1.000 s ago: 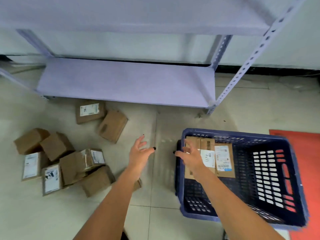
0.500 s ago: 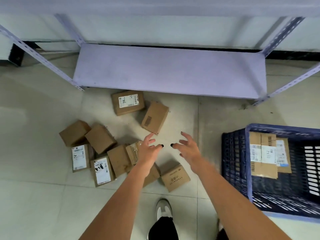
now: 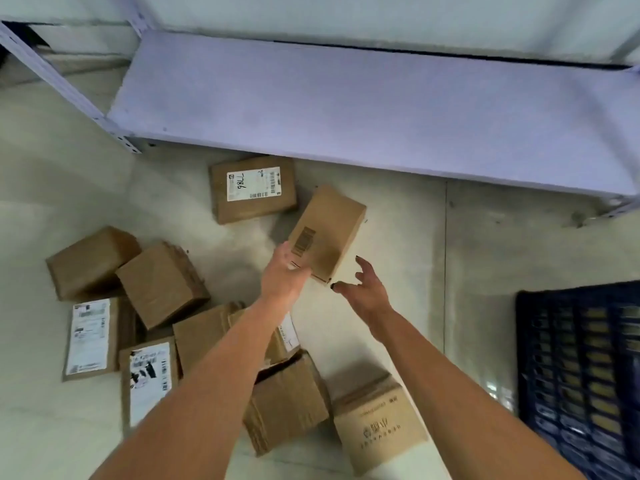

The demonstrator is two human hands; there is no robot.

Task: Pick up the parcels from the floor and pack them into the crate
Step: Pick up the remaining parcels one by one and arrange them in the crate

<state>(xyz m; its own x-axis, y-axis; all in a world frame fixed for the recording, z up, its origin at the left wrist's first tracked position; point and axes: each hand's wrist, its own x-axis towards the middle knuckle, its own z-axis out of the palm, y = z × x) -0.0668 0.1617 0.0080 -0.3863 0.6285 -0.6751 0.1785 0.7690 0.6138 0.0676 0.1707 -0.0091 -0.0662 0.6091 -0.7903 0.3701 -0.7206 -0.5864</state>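
The left hand (image 3: 282,277) touches the near end of a brown cardboard parcel with a printed barcode (image 3: 327,232), which lies on the pale tiled floor (image 3: 398,237); whether its fingers grip cannot be told. The right hand (image 3: 365,289) hovers just beside the parcel's near corner, fingers spread, holding nothing. The dark blue plastic crate (image 3: 581,368) stands well to the right.
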